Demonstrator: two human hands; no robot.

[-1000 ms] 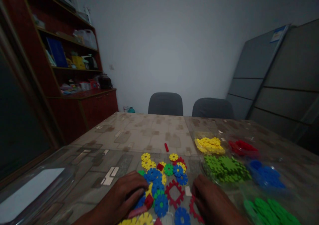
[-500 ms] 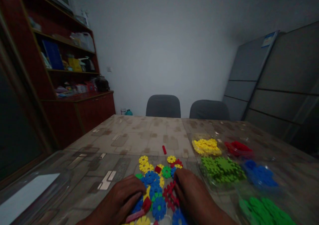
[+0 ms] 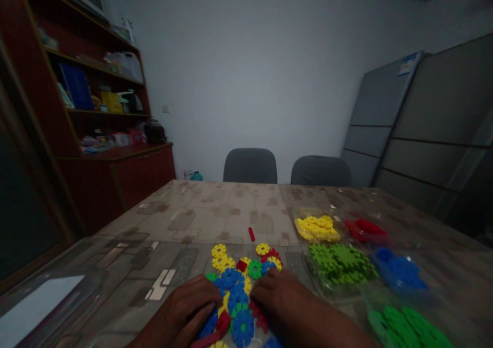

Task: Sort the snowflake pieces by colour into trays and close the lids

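Observation:
A mixed pile of flat notched plastic discs (image 3: 242, 327) in blue, yellow, green and red lies on the table between my two hands. My left hand (image 3: 187, 307) rests against the pile's left side, fingers loosely curved and thumb apart, nearest the blue pieces and a red strip (image 3: 217, 330). Over the right side of the pile, my right hand (image 3: 279, 294) has its fingers bent down at red notched pieces (image 3: 260, 317). Its fingertips are hidden, so what they grip does not show. Yellow discs (image 3: 219, 262) and a green disc (image 3: 254, 269) lie beyond the hands.
Clear trays on the right hold yellow (image 3: 318, 229), red (image 3: 365, 230), light green (image 3: 341, 263), blue (image 3: 400, 271) and green pieces (image 3: 408, 327). A single red strip (image 3: 251, 234) lies ahead of the pile. At left is a clear tray with white paper (image 3: 38, 307). Two chairs (image 3: 250, 165) stand behind.
My right hand has shifted left over the red pieces, covering more of them. My left hand stays about the same. The whole view has tilted slightly.

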